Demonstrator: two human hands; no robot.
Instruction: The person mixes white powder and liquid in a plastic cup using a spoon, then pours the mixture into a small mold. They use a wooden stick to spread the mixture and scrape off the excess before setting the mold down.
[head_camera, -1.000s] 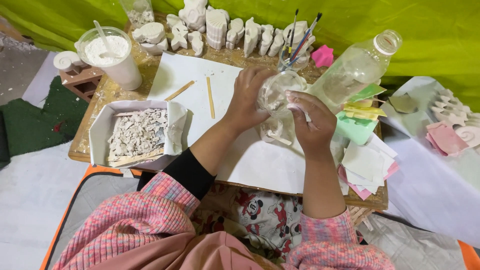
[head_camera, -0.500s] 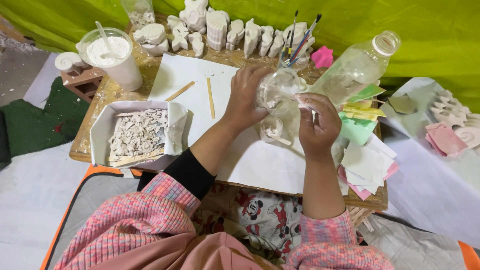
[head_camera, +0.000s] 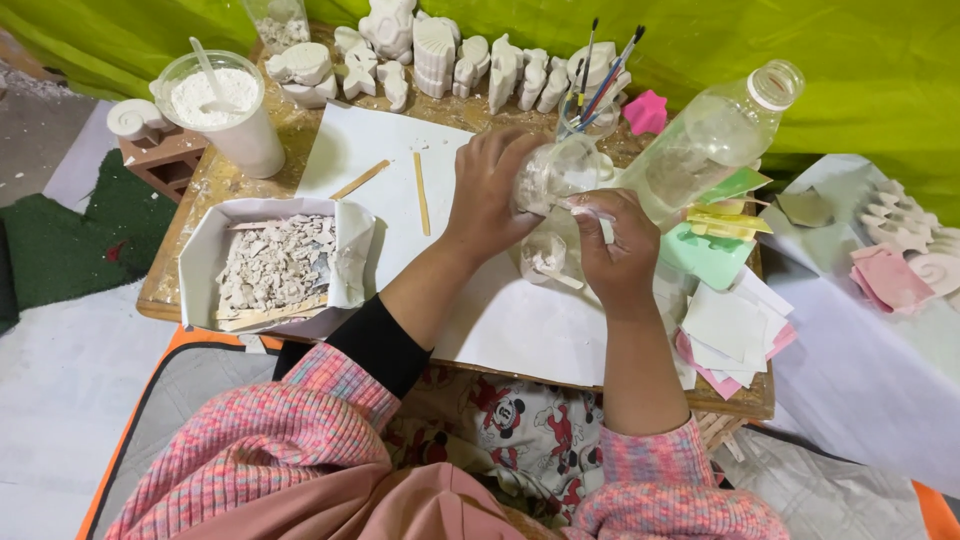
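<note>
Left hand (head_camera: 490, 195) grips a clear plastic mould (head_camera: 556, 172), steadying it above the tabletop (head_camera: 190, 200); right hand (head_camera: 615, 250) pinches its edge.

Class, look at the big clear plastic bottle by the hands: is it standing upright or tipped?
Tipped: the clear plastic bottle leans, neck up-right.

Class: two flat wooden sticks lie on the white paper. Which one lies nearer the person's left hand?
The straighter, upright stick, just beside the left hand; the slanted stick lies farther left.

Wooden table (head_camera: 190, 262) — paper sheet (head_camera: 520, 320), figurines (head_camera: 440, 55)
</note>
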